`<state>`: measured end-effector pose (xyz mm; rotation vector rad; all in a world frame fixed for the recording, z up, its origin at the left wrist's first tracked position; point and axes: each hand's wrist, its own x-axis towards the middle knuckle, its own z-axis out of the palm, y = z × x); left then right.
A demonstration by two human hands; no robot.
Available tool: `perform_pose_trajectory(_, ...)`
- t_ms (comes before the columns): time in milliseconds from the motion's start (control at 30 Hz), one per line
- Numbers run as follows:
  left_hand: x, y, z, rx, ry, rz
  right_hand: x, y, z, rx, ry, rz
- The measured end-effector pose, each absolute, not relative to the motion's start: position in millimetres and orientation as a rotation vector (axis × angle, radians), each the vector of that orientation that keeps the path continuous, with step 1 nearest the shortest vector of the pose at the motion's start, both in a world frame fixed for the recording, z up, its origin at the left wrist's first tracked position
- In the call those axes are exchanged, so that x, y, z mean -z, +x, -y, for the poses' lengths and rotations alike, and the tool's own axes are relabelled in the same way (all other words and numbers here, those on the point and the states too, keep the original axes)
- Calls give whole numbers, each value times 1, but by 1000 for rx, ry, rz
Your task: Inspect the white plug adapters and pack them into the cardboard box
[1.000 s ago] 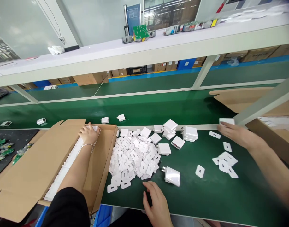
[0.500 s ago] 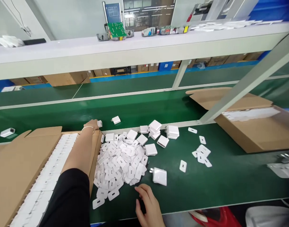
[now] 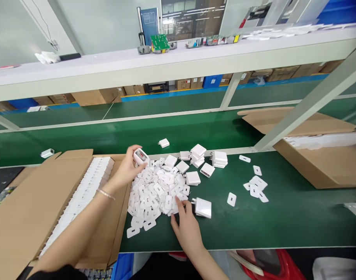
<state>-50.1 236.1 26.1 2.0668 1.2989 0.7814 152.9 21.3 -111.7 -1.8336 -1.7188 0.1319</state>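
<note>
My left hand grips a white charger above the far left of the pile. Its end faces me uncovered, with parts showing inside. Heaped on the green bench is a pile of white cover plates, each with a small slot. At the pile's near right edge is my right hand, thumb and fingers apart, holding nothing visible. Its fingertips reach the outermost plates; whether they touch one I cannot tell. Just right of these fingers lies another white charger, prongs pointing left.
An open carton with rows of white chargers stands left. Several chargers are stacked behind the pile. Loose cover plates lie right, before a second carton. A slanted post and a shelf cross the view.
My left hand has come back from the belt beyond the carton, bringing a charger toward the pile. My right hand has moved forward to the pile's edge. The view has shifted left.
</note>
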Motion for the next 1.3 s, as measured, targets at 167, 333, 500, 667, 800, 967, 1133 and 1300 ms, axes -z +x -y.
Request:
perform_pose_trajectory(167,-38,-44,-128,-1049,1976,-828,114,157,-26,-154,-1763,1752)
perform_pose_trajectory(333,-38,-40,-75,-1184,1990,-859,115,159,-26,-195,-1629,1623)
perform_pose_trajectory(500,-27,-38,-53,-1203,1909,-960,85,155,-10,-237,-1368,1404)
perform_pose_trajectory(667,-13,-32,-40,-1074,1758,-758,28,152,8,-231,-1111,1374)
perform_pose_trajectory(800,3,-21,-32,-1111,1568,-691,-2,153,6,-146,-919,1680)
perform_pose_trajectory(967,18,-9,-28,-1237,1512,-754,0,153,-2,-148,-897,1794)
perform_pose_trajectory(1133,15,-2,-27,-1281,1599,-935,10,152,1,-236,-919,1769)
perform_pose_trajectory(1300,14,9,-28,-1358,1565,-978,19,144,3,-650,-994,1469)
